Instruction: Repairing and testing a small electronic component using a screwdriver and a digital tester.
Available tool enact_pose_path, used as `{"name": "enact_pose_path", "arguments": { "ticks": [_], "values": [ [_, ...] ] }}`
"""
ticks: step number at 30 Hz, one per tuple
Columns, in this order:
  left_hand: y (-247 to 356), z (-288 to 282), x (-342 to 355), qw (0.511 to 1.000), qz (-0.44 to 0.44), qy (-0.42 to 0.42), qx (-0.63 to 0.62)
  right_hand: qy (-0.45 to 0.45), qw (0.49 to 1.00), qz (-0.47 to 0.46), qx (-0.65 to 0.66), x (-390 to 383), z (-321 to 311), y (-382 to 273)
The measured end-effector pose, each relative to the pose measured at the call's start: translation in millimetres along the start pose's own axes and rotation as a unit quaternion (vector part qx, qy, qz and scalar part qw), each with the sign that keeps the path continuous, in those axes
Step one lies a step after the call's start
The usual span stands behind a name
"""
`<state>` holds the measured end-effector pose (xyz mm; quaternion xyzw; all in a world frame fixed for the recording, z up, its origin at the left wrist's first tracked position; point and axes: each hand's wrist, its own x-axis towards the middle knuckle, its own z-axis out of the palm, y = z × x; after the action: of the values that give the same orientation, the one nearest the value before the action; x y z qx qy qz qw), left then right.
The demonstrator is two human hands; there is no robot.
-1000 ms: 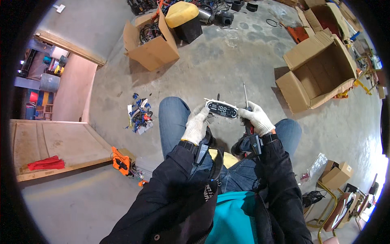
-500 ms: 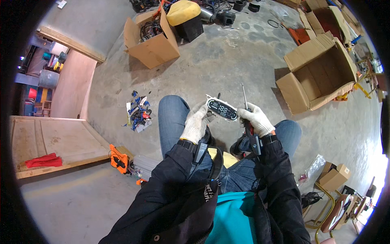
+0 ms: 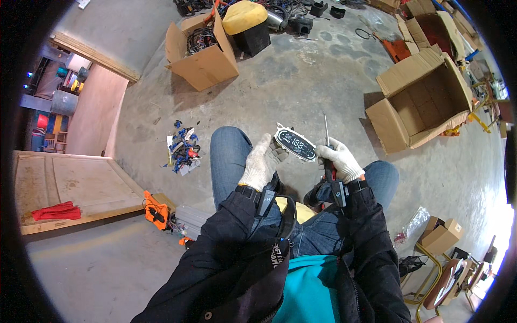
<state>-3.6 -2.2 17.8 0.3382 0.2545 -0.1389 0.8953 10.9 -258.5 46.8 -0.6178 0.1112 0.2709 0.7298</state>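
An oval dashboard display (image 3: pixel 295 144) with a dark face and white rim is held over the gap between my knees, tilted down to the right. My right hand (image 3: pixel 341 160), in a white knit glove, pinches its right end. That same hand also grips a screwdriver (image 3: pixel 326 129), its thin shaft pointing away from me and its handle partly hidden in the palm. Close to the display's left end, my gloved left hand (image 3: pixel 262 161) is open, thumb and fingers apart, with the palm turned toward the display.
Small blue, black and red parts (image 3: pixel 184 148) lie in a heap left of my knee. Ahead stands a carton of cables (image 3: pixel 207 64) beside a black bin with a yellow top (image 3: pixel 245 27). An open carton (image 3: pixel 420 99) sits at the right, a wooden panel (image 3: pixel 75 185) at the left.
My left hand has let go of the display and opened its fingers. The display has tilted a little and shifted slightly right, staying in my right hand with the screwdriver.
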Motion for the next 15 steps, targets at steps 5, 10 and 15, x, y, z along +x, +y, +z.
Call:
{"name": "enact_pose_path", "arguments": {
  "ticks": [5, 10, 15],
  "values": [
    [-2.8, 6.7, -4.0, 0.999, -0.017, -0.034, 0.017, 0.003, 1.0, 0.015, -0.015, -1.5, -3.2, 3.8],
    [-2.9, 2.8, -0.4, 0.997, -0.014, -0.049, 0.06, -0.011, 1.0, 0.008, -0.003, -4.1, 3.6, -3.5],
    [-3.0, 4.0, -2.0, 0.989, -0.021, -0.101, 0.104, -0.026, 1.0, 0.003, 0.014, 0.9, 2.3, -0.5]
  ]
}}
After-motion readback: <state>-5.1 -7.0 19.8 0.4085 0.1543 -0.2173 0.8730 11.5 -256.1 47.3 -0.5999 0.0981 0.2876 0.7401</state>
